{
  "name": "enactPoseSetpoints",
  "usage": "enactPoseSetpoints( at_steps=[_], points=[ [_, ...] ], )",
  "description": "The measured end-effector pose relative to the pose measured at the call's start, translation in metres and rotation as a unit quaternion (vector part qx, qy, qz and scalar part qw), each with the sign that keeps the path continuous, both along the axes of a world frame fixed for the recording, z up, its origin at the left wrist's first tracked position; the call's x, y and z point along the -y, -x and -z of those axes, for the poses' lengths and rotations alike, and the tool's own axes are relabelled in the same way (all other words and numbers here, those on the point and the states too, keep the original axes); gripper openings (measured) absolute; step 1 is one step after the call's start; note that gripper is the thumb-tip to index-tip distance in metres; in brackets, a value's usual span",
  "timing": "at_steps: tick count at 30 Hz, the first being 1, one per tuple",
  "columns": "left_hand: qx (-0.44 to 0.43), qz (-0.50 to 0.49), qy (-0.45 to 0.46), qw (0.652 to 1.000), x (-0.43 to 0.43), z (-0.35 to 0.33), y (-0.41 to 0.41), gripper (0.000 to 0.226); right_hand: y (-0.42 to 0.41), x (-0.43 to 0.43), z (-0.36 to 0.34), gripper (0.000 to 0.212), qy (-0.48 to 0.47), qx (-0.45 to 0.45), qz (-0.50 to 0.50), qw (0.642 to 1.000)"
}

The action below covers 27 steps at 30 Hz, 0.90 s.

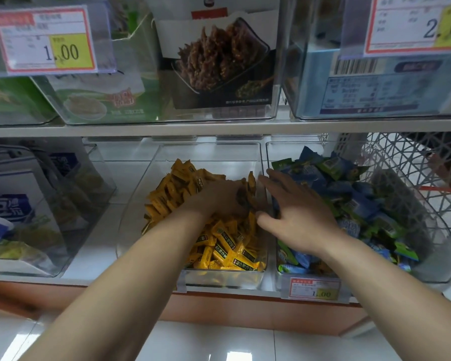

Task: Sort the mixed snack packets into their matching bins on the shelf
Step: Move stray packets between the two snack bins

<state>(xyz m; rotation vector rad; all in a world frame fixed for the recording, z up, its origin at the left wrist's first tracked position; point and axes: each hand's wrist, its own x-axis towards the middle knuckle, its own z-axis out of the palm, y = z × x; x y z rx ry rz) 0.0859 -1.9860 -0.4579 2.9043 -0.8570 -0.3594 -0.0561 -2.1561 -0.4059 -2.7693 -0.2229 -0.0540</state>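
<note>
Shop, price tags (44, 39), shelf bins (130, 220) of snacks

The left hand (219, 198) is buried among yellow snack packets (224, 246) in the clear middle bin (141, 204), curled around several packets. Just right of that bin, the right hand (300, 214) spreads open-fingered over blue and green packets (362, 194) in the neighbouring clear bin (443, 256).

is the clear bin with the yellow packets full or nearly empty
Fairly full: yellow packets are heaped through the middle clear bin, rising near its side walls, and the left hand rests on the pile.
</note>
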Motion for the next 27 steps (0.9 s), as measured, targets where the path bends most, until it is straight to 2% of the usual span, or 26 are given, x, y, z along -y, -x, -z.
enactPoseSetpoints(
  at_steps=[6,9,14,16,19,21,23,27],
  points=[
    [0.024,-0.010,-0.004,1.000,0.006,0.000,0.001,0.048,0.000,0.002,0.001,0.083,-0.004,-0.006,-0.001,1.000],
    [-0.002,-0.016,0.007,1.000,0.003,-0.002,0.004,0.044,0.001,0.002,0.000,0.082,-0.010,-0.006,-0.003,1.000],
    [-0.015,-0.061,0.183,0.981,-0.015,-0.013,0.014,0.038,0.002,0.003,0.000,0.084,-0.006,-0.006,-0.001,1.000],
    [-0.031,-0.083,0.256,0.963,-0.027,-0.026,0.021,0.038,0.002,0.002,-0.001,0.084,-0.009,-0.007,0.002,1.000],
    [-0.089,-0.110,0.364,0.921,-0.045,-0.046,0.031,0.026,0.001,0.002,-0.003,0.082,-0.015,-0.009,0.004,1.000],
    [-0.098,-0.123,0.382,0.911,-0.056,-0.059,0.040,0.027,0.001,0.000,-0.005,0.079,-0.016,-0.014,0.001,1.000],
    [-0.102,-0.135,0.377,0.911,-0.063,-0.066,0.048,0.038,0.002,-0.002,-0.008,0.079,-0.022,-0.006,0.006,1.000],
    [-0.121,-0.159,0.434,0.878,-0.066,-0.072,0.067,0.046,0.007,-0.013,-0.019,0.082,-0.053,0.081,0.003,0.995]
  ],
)
